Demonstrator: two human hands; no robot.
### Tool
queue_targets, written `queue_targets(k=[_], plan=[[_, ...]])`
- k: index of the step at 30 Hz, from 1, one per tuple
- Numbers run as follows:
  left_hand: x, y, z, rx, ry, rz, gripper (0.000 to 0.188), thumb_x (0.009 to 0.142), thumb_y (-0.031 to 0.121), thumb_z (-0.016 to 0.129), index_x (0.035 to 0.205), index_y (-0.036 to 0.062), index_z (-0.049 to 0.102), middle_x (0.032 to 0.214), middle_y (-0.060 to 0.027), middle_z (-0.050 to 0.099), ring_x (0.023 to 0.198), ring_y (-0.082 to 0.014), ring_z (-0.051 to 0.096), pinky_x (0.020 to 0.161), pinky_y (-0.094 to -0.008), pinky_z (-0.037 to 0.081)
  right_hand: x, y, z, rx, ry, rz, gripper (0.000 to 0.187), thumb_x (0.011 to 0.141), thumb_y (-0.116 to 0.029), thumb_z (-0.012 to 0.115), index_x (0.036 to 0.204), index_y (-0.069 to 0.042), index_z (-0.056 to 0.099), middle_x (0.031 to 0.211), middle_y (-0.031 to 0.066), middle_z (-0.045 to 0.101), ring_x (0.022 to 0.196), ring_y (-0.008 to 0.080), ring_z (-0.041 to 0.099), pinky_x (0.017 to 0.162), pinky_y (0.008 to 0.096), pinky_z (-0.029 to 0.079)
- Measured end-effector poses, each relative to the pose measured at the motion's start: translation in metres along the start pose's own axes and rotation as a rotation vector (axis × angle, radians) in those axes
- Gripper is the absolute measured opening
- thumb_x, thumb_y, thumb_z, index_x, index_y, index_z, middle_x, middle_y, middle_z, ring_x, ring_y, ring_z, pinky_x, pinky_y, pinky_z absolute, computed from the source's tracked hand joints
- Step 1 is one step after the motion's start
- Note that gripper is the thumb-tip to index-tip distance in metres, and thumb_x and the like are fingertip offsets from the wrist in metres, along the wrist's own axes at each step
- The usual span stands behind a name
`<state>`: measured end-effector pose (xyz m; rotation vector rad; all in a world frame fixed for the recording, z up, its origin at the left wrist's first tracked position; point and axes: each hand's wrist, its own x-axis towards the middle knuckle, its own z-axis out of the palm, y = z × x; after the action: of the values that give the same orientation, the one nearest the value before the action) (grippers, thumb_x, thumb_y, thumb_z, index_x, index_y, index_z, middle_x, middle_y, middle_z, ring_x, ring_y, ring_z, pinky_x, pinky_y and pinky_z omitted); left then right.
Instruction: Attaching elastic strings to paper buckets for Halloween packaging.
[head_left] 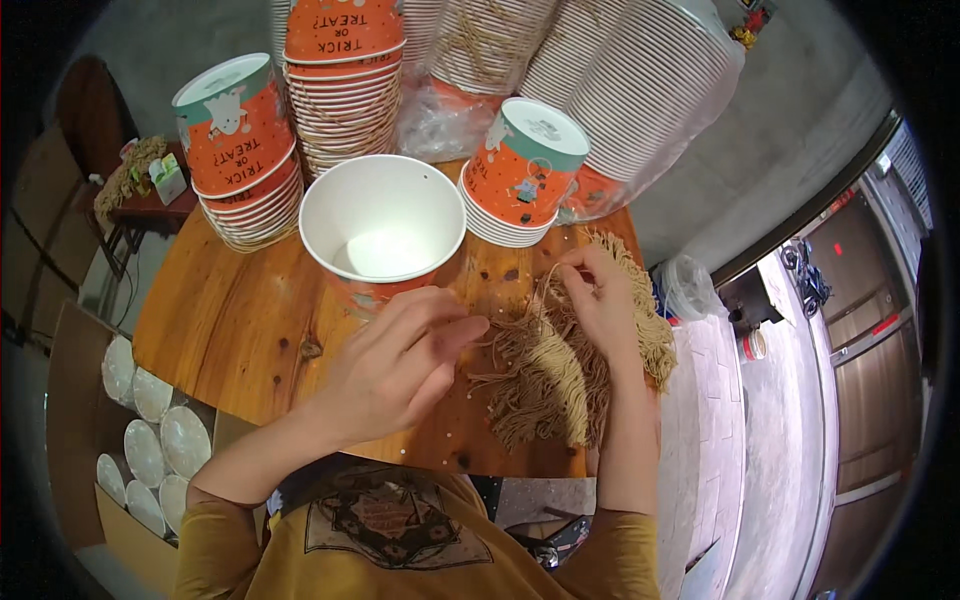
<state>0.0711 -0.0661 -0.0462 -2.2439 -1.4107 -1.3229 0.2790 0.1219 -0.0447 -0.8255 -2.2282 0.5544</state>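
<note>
A large white paper bucket [383, 215] with an orange outside stands upright in front of me, its inside bare white. My left hand [395, 365] hovers at the near side of this bucket, fingers loosely bent and thumb stretched out, with nothing visible in it. On the right of the table lies a tangled bundle of beige twine cords [560, 375], bound around its middle. Over the far end of the bundle my right hand [600, 300] pinches one thin cord between thumb and forefinger. Loose cord ends spread toward the left hand.
Upside-down stacks of orange printed buckets stand on the left [240, 140], behind [345, 110] and to the right [525, 170]. Plastic-wrapped bucket stacks [650, 90] rise at the back. Below the left edge of the wooden table [235, 320], a cardboard box [75, 400] holds several white rounds.
</note>
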Motion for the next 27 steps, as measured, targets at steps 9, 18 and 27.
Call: queue_targets(k=[9, 18, 27], plan=[[0.012, 0.024, 0.026, -0.934, 0.095, -0.786, 0.021, 0.092, 0.013, 0.057, 0.110, 0.0019, 0.058, 0.097, -0.0083, 0.060, 0.084, -0.0170, 0.060, 0.071, -0.0284, 0.048, -0.015, -0.093, 0.009, 0.376, -0.150, -0.155, 0.014, 0.081, 0.003, 0.063, 0.093, -0.002, 0.058, 0.088, 0.0088, 0.059, 0.083, 0.0193, 0.061, 0.071, 0.0307, 0.049], [-0.048, -0.001, -0.003, -0.732, -0.302, -0.900, 0.021, 0.096, 0.020, 0.051, 0.100, 0.0013, 0.059, 0.081, -0.0106, 0.062, 0.075, -0.0222, 0.062, 0.067, -0.0346, 0.048, -0.041, -0.065, 0.036, -0.012, -0.189, 0.071, 0.010, 0.082, -0.008, 0.064, 0.090, -0.003, 0.060, 0.093, 0.0151, 0.059, 0.085, 0.0333, 0.059, 0.073, 0.0353, 0.049], [-0.046, -0.002, -0.036, 0.130, -0.138, -0.357, 0.015, 0.085, 0.014, 0.063, 0.093, 0.0037, 0.056, 0.092, -0.0102, 0.056, 0.089, -0.0317, 0.055, 0.073, -0.0403, 0.046, -0.048, -0.121, 0.089, 0.318, -0.265, -0.169, 0.037, 0.084, -0.007, 0.060, 0.120, -0.002, 0.052, 0.111, 0.0150, 0.054, 0.104, 0.0319, 0.054, 0.083, 0.0380, 0.047]])
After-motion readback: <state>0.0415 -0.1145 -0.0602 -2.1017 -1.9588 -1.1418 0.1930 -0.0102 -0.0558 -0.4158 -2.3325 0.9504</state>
